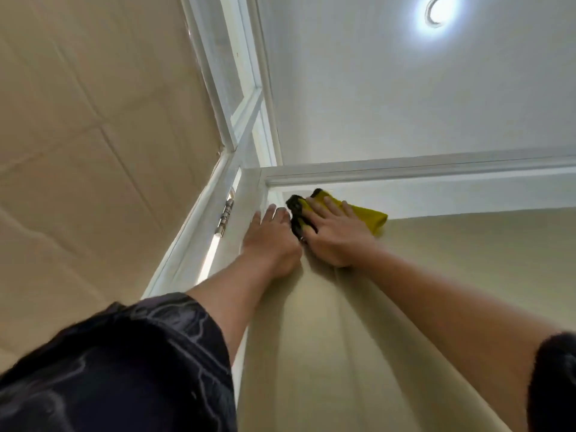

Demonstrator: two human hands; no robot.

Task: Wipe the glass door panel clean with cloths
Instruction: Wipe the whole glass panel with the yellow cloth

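A: While both arms reach up toward the top of the door, where does the cloth sit?

B: The yellow cloth lies flat against the door panel, high in its upper left corner, just under the white frame. The right hand presses on it with spread, nearly straight fingers, not curled round it.

A: And the dark bit beside it?

B: A dark piece lies under the right fingertips, between the two hands. I cannot tell whether it is a second cloth or an edge of the yellow one.

A: The other hand?

B: The left hand rests flat and wide on the door's white edge, fingers straight, holding nothing, and touches the dark piece. A metal hinge is near it on the left.

A: Anything else?

B: A dark patterned sleeve is on the left arm, and a round ceiling lamp glows above.
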